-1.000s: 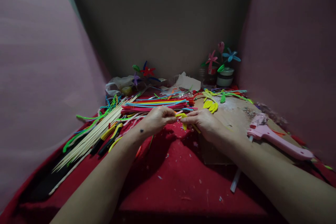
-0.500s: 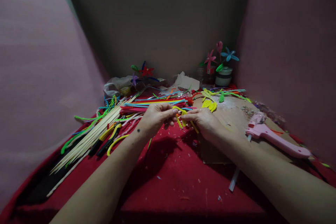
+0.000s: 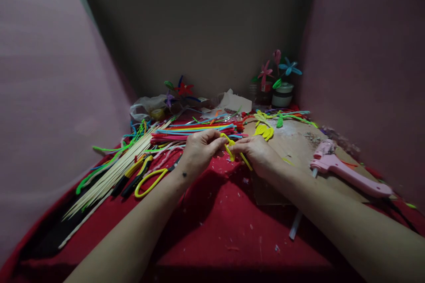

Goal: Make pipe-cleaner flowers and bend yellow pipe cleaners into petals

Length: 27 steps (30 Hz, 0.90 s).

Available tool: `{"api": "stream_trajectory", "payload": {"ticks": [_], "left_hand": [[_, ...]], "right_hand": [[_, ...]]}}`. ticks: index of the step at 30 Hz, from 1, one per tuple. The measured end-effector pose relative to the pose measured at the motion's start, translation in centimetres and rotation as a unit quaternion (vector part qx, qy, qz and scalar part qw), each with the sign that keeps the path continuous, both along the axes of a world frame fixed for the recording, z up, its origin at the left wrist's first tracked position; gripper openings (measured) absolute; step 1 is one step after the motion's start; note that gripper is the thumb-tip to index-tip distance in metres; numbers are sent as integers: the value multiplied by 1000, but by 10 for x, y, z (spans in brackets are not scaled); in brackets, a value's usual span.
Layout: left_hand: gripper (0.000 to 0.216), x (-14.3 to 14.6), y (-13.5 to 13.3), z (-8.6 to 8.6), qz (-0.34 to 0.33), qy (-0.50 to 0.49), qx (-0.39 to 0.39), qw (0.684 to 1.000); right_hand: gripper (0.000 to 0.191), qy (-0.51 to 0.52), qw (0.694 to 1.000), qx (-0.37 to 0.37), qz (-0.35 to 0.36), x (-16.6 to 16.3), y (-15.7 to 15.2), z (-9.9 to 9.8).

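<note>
A bent, looped yellow pipe cleaner (image 3: pixel 231 152) is held between my two hands over the red cloth. My left hand (image 3: pixel 203 147) pinches its upper left end between thumb and fingers. On the other side, my right hand (image 3: pixel 255 151) grips the loop, and a straight yellow end sticks out below its fingers. Past my right hand, finished-looking yellow pipe cleaner loops (image 3: pixel 264 132) lie on a piece of cardboard (image 3: pixel 285 141). Beyond my left hand is a bundle of coloured pipe cleaners (image 3: pixel 199 130).
Left of my arm lie wooden sticks (image 3: pixel 109 174), pliers (image 3: pixel 137 177) and yellow-handled scissors (image 3: pixel 151 182). A pink glue gun (image 3: pixel 352 172) with a glue stick rests on the right. Pipe cleaner flowers (image 3: pixel 289 67) stand at the back by a jar (image 3: pixel 282 95).
My left hand and forearm have shifted slightly right, so more of the scissors shows. The yellow pipe cleaner has turned a little between my fingers.
</note>
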<state>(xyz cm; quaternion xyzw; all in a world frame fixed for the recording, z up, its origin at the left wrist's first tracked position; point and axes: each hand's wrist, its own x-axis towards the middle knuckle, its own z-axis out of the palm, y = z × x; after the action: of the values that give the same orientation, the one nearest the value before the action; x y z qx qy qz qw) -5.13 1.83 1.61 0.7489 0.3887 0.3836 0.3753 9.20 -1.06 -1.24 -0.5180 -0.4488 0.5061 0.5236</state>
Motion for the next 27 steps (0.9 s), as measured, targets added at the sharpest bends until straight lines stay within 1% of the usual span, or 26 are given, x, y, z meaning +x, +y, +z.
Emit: {"api": "stream_trajectory", "payload": {"ticks": [4, 8, 10, 13, 15, 17, 20, 24, 27], "left_hand": [[17, 0, -2, -6, -8, 41, 41, 998], [22, 4, -6, -7, -37, 106, 46, 993], [27, 4, -6, -5, -51, 129, 38, 990], [38, 3, -5, 0, -46, 115, 2, 992], [42, 0, -3, 3, -44, 114, -18, 992], [41, -2, -1, 5, -55, 139, -14, 989], [38, -4, 1, 3, -87, 170, 15, 981], [37, -3, 1, 2, -134, 192, 29, 972], [36, -1, 2, 3, -116, 180, -1, 977]], "right_hand": [[14, -3, 1000, 6, -11, 1, 2, -2], [11, 56, 998, 36, -6, 3, 6, -8], [11, 79, 996, 40, 0, 3, 8, -11], [13, 78, 996, 45, 11, 4, 8, -11], [15, 75, 996, 54, 17, 3, 7, -10], [17, 79, 995, 55, 20, 2, 6, -9], [17, 99, 994, 38, 30, 1, 4, -7], [11, 123, 991, 27, 49, 0, 2, -6], [8, 169, 984, 18, 45, 0, 5, -6]]}}
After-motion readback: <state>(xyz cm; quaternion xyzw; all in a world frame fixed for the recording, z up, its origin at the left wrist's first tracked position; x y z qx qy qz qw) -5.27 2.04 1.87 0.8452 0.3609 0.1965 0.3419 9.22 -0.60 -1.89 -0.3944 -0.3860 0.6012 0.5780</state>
